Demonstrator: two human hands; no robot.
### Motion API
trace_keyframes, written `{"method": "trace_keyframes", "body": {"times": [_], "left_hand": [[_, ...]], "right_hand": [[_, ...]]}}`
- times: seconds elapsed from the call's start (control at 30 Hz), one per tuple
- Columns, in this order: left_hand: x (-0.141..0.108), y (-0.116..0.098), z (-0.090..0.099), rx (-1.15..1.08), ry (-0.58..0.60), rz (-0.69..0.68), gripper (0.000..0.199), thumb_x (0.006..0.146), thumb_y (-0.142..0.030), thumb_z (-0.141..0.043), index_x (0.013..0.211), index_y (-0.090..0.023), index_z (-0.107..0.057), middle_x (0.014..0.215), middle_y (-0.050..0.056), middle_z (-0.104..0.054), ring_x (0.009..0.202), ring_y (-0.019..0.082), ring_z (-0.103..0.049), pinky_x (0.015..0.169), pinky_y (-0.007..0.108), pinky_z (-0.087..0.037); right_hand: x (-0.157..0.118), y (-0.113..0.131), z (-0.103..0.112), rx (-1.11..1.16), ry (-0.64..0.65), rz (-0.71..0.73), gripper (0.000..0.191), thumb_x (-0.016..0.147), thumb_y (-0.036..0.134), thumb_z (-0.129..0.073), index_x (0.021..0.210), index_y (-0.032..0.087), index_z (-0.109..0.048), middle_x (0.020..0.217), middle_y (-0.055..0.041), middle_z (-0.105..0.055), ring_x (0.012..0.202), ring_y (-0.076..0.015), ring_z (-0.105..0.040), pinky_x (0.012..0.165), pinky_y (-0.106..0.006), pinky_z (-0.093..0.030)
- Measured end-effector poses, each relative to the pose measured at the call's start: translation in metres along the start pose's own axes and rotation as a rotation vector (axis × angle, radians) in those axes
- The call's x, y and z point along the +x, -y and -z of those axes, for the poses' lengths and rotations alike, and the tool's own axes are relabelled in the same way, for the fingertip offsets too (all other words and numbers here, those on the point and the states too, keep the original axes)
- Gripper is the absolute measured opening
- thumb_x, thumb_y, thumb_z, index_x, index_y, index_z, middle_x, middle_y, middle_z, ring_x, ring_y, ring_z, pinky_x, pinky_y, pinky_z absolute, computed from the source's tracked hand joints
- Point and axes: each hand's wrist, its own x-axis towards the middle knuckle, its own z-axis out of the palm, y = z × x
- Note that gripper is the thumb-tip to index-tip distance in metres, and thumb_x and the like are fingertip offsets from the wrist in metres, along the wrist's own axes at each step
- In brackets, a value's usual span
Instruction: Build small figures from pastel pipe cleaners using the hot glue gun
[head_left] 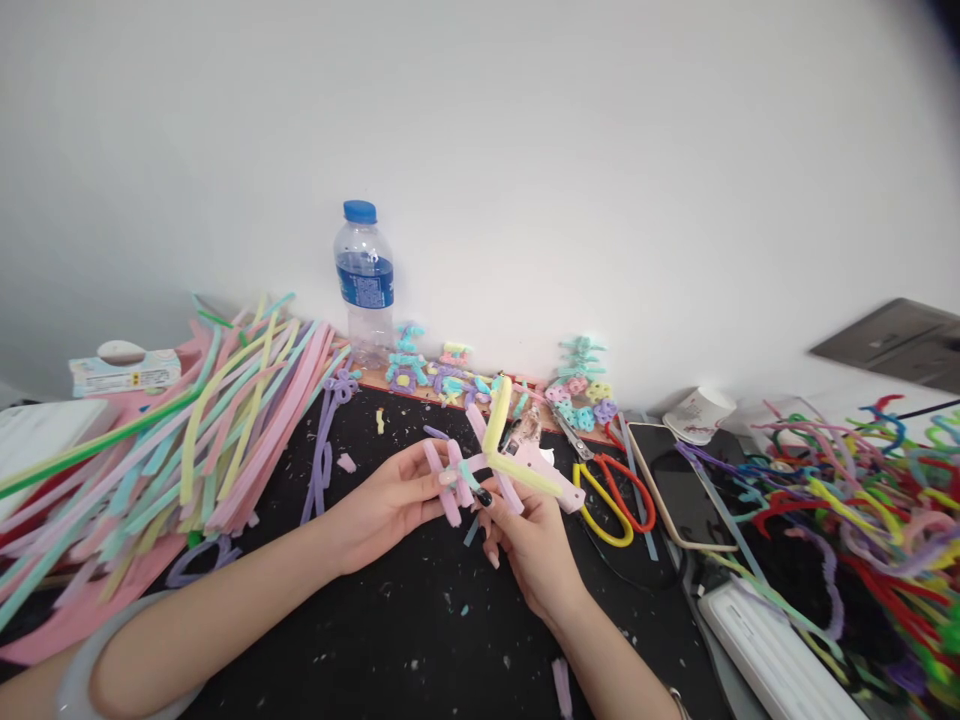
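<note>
Between my hands is a pipe-cleaner piece [491,440], made of pink, yellow and teal fuzzy stems joined crosswise. My left hand [390,505] is closed on its pink end, thumb on top. My right hand [536,545] pinches it near the teal stem, the dark-nailed thumb close to the join. Just behind the piece lies a pale pink tool [572,497] with a hole at its end; the rest is partly hidden, so its kind is unclear. Scissors [619,500] with red and yellow handles rest to the right of my right hand.
A large bundle of pastel pipe cleaners [247,420] lies left, a tangle of bright ones [862,530] right. A water bottle [365,280] stands by the wall near small finished pipe-cleaner shapes [581,365]. A phone [682,490], paper cup [699,412] and white power strip [772,650] sit right.
</note>
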Motion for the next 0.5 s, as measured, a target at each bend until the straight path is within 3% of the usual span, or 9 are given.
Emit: {"method": "trace_keyframes", "body": {"times": [0.13,0.23,0.37,0.5], "left_hand": [[-0.001,0.000,-0.001,0.024,0.054,0.018,0.007,0.080,-0.019,-0.066,0.087,-0.021,-0.063,0.080,0.000,-0.063,0.077,0.013,-0.063,0.080,0.029,-0.049],[0.000,0.002,0.001,0.112,0.050,-0.055,0.006,0.077,-0.020,-0.069,0.081,-0.020,-0.065,0.080,0.000,-0.064,0.082,0.015,-0.062,0.087,0.031,-0.046],[0.004,0.003,0.008,0.320,-0.103,-0.191,0.012,0.071,-0.021,-0.074,0.082,-0.021,-0.069,0.109,0.003,-0.060,0.103,0.019,-0.056,0.089,0.028,-0.042],[0.005,0.002,0.008,0.341,-0.124,-0.206,0.018,0.067,-0.019,-0.075,0.084,-0.020,-0.069,0.122,0.005,-0.054,0.105,0.023,-0.056,0.087,0.030,-0.043]], "right_hand": [[-0.001,0.000,0.000,0.020,0.040,0.033,0.016,0.078,0.031,-0.064,0.073,0.017,-0.061,0.054,0.0050,-0.054,0.040,-0.0064,-0.043,0.036,-0.018,-0.035],[-0.003,0.004,0.002,-0.029,0.025,0.107,0.011,0.079,0.028,-0.063,0.075,0.017,-0.062,0.055,0.0047,-0.056,0.039,-0.0070,-0.045,0.037,-0.019,-0.037],[-0.007,0.010,0.005,-0.295,-0.117,0.362,0.007,0.079,0.017,-0.059,0.081,0.019,-0.065,0.061,0.0019,-0.064,0.045,-0.0109,-0.057,0.045,-0.022,-0.046],[-0.011,0.011,0.007,-0.533,-0.177,0.658,0.016,0.079,0.010,-0.057,0.084,0.021,-0.067,0.081,-0.0030,-0.070,0.072,-0.0164,-0.067,0.060,-0.025,-0.053]]}}
